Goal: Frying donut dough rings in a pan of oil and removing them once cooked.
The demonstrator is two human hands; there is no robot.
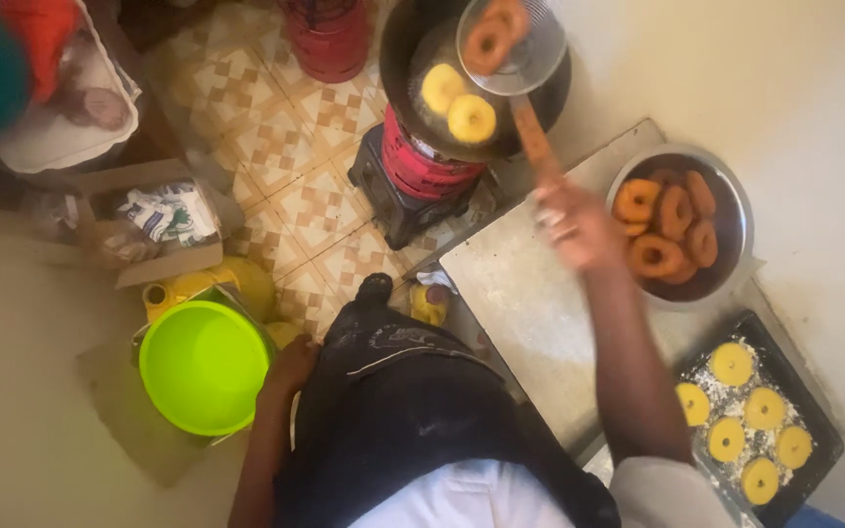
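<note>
Head view: floor of patterned beige-and-brown tiles [276, 166], seen from directly above; pale wall to the right. A grey worktop [530, 293] runs diagonally along the right side.

On the floor stands a red stove [422, 171] on a dark base, carrying a dark frying pan [408, 59] of oil. Two pale yellow doughnuts [457, 103] float in the oil, just beside each other.

Right hand [574, 225]: closed around the wooden handle of a wire skimmer [512, 44]. The skimmer's round mesh is held above the pan's right part and carries two browned doughnuts [496, 34] (one partly cut off by the top edge).

On the worktop, just right of that hand, a round metal bowl [735, 230] holds several fried brown rings [662, 230]. Nearer the person, a dark floured tray [814, 430] holds six raw yellow dough rounds [750, 420], spaced apart.

Left hand [290, 367]: down at the person's side, touching or very near the rim of a lime-green bucket [202, 367]; fingers hidden, so I cannot tell whether it grips anything.

Behind the bucket: a yellow container [207, 284] and an open cardboard box [149, 220] with packets.
</note>
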